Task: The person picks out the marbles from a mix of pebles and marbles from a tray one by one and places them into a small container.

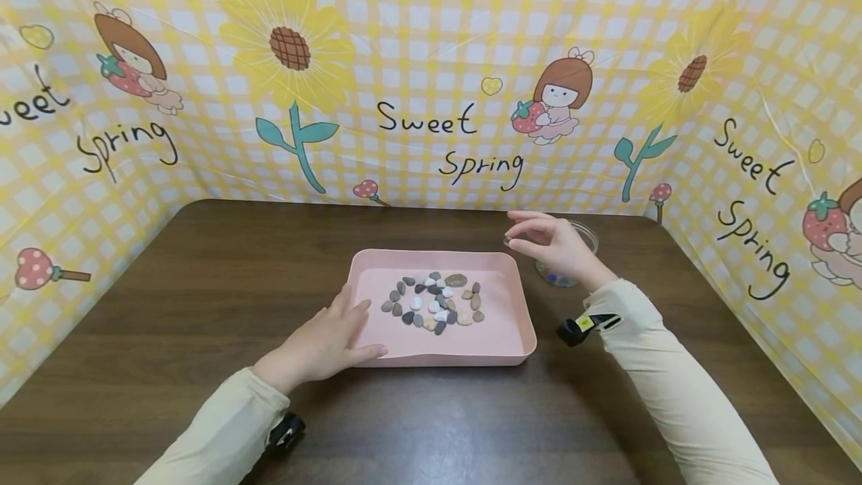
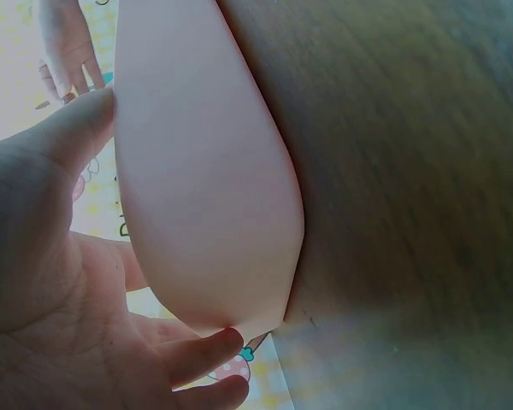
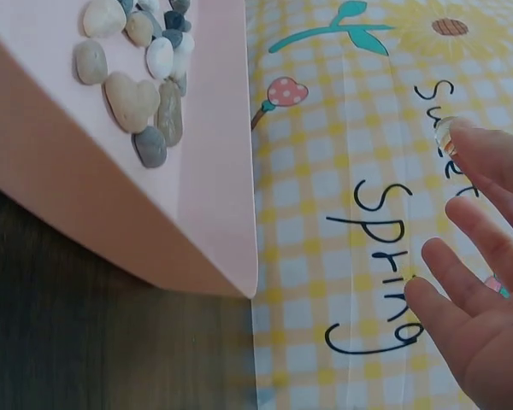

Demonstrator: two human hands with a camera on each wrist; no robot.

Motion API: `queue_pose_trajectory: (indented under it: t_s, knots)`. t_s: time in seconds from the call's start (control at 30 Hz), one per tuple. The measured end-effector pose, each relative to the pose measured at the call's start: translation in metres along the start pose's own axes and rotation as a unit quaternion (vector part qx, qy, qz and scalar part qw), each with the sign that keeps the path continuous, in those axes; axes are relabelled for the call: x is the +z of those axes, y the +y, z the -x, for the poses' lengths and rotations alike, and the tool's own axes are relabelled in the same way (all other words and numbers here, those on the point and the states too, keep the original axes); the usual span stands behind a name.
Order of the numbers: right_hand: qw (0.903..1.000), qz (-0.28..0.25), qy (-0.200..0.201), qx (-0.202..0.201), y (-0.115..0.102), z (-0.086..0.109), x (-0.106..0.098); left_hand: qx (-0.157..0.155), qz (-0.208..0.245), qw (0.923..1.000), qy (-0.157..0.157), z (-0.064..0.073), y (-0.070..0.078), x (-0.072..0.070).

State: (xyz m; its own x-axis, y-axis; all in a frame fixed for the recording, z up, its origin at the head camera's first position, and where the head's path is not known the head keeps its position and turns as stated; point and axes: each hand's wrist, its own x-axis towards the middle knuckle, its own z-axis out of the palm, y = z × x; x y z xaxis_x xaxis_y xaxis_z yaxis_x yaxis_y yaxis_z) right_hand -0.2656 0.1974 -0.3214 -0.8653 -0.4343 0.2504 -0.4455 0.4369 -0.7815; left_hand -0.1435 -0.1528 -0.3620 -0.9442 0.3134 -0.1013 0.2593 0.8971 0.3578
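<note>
A pink rectangular tray point(image 1: 471, 350) stands on the table, with several grey, white and tan pebbles point(image 1: 416, 304) laid in curving outlines on its floor. My left hand point(image 1: 322, 341) rests on its front left corner, fingers spread and loosely bent. In the left wrist view, fingertips touch the tray's outer wall point(image 2: 209, 171). To the right, my right hand point(image 1: 554, 247) is raised beyond the tray's back right side. Its thumb and index finger pinch a small clear glass marble point(image 3: 445, 137) with an orange streak. The other fingers stay extended.
Behind the right hand, partly hidden by it, stands a clear glass jar point(image 1: 587, 234) with small colored pieces, some blue, at its bottom. A yellow checkered cloth point(image 1: 417, 43) with printed flowers walls in the brown wooden table point(image 1: 222, 275) at the back and sides.
</note>
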Motion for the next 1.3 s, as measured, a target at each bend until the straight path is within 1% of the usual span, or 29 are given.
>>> queue_pose_trajectory:
  t_s: [0.1, 0.23, 0.37, 0.57, 0.93, 1.03, 1.13, 1.27, 1.3]
  knots:
    - [0.9999, -0.002, 0.011, 0.005, 0.002, 0.003, -0.004, 0.0, 0.0, 1.0, 0.0, 0.0, 0.0, 0.0]
    - [0.9995, 0.008, 0.027, 0.013, 0.008, 0.007, -0.01, 0.002, 0.001, 1.0, 0.0, 0.001, 0.0, 0.0]
    - [0.9988, 0.021, 0.043, 0.013, 0.015, 0.011, -0.016, 0.003, 0.001, 1.0, 0.001, 0.001, -0.001, 0.0]
    - [0.997, 0.026, 0.07, 0.018, 0.023, 0.014, -0.025, 0.003, 0.0, 1.0, 0.001, 0.001, -0.001, 0.0]
    - [0.9938, 0.016, 0.107, 0.024, 0.036, 0.016, -0.036, 0.004, -0.001, 1.0, 0.003, 0.0, -0.001, 0.0]
    - [0.9927, 0.019, 0.117, 0.025, 0.04, 0.017, -0.039, 0.004, 0.0, 1.0, 0.002, 0.0, 0.0, -0.001]
    - [0.9908, 0.034, 0.129, 0.024, 0.043, 0.018, -0.042, 0.003, 0.0, 1.0, 0.001, 0.0, 0.0, -0.001]
    - [0.9867, 0.04, 0.156, 0.017, 0.049, 0.018, -0.044, 0.003, -0.001, 1.0, 0.0, 0.0, 0.0, -0.001]
    - [0.986, 0.034, 0.162, 0.016, 0.05, 0.017, -0.045, 0.003, -0.002, 1.0, 0.0, 0.0, 0.0, -0.001]
